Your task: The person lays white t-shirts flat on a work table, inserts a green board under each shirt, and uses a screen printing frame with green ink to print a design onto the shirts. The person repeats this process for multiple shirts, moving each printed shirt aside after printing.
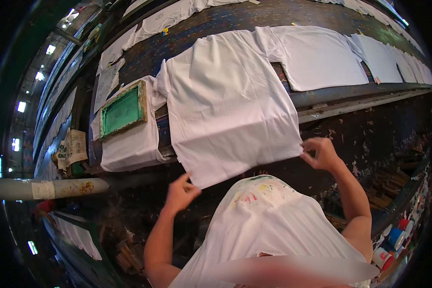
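Note:
A white T-shirt (230, 96) lies over the long dark table (317, 98), its lower part lifted off the near edge. My left hand (181, 193) pinches the left corner of its hem, and my right hand (320, 153) pinches the right corner. The hem stretches between the two hands, slanting lower toward the left. On another white shirt just to the left rests a screen-printing frame (122, 113) with green mesh and a worn wooden rim.
More white shirts (317, 57) line the table to the right. A rusty pale pipe (67, 188) juts in at left, near a printed paper bag (72, 149). Scrap wood (386, 187) and paint tins (395, 238) sit at lower right.

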Tool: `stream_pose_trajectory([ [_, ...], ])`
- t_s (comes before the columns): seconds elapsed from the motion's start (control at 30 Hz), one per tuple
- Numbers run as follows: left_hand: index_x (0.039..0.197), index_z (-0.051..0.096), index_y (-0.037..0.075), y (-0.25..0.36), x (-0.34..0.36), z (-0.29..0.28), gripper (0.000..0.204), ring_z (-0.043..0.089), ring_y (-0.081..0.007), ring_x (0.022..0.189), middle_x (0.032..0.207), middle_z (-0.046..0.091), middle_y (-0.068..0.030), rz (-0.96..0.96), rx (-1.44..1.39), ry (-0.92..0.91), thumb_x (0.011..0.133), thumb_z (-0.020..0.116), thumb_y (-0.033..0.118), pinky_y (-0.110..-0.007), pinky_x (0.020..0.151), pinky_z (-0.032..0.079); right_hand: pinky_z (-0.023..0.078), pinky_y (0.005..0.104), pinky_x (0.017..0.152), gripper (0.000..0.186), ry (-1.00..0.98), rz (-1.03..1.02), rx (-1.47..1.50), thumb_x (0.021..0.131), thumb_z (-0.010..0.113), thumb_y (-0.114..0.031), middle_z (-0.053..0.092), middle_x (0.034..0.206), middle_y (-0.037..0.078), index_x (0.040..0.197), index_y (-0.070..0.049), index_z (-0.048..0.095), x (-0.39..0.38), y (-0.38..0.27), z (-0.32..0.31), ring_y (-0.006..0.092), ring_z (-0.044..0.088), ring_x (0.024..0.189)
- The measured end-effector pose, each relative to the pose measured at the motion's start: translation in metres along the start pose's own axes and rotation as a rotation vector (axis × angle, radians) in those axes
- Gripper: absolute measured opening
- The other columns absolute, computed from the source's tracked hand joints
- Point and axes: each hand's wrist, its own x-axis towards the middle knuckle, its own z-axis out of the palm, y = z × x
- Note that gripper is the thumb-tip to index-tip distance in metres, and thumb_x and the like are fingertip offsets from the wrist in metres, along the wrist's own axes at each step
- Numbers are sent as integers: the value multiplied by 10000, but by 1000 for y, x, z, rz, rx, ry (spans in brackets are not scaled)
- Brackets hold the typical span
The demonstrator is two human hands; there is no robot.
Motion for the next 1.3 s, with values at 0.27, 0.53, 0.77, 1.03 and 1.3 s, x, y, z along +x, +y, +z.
stream_pose_trajectory([
  [0.27,1065,656,8,4,155,-35,252,722,-414,911,906,750,-172,136,439,720,972,743,225,-478,813,556,556,531,849,319,247,343,-408,957,727,-368,755,976,182,943,-51,693,135,36,32,405,705,967],
  [0.53,1108,654,38,6,220,-39,155,705,-368,799,836,725,-157,178,134,672,1004,676,151,-485,740,530,559,503,916,203,364,453,-102,962,693,-239,773,1076,187,1096,-88,687,211,61,66,414,726,1050],
  [0.77,1103,716,76,-9,179,-69,147,733,-388,853,865,753,-162,151,190,454,983,674,149,-486,759,552,568,495,826,137,189,459,-266,908,683,-197,767,951,171,1007,-131,750,146,49,40,400,737,938],
  [1.03,1094,725,40,49,207,-104,224,710,-358,890,911,726,-148,315,535,263,906,767,154,-477,802,555,569,500,792,182,72,562,-414,916,735,-252,763,903,146,955,-74,749,144,10,23,389,732,888],
  [1.3,1315,662,-5,98,411,-116,414,639,-403,1212,1278,687,-205,942,431,633,931,729,134,-497,1064,484,558,457,867,134,278,277,-349,936,735,-186,742,974,118,953,-53,740,241,27,22,345,697,1000],
])
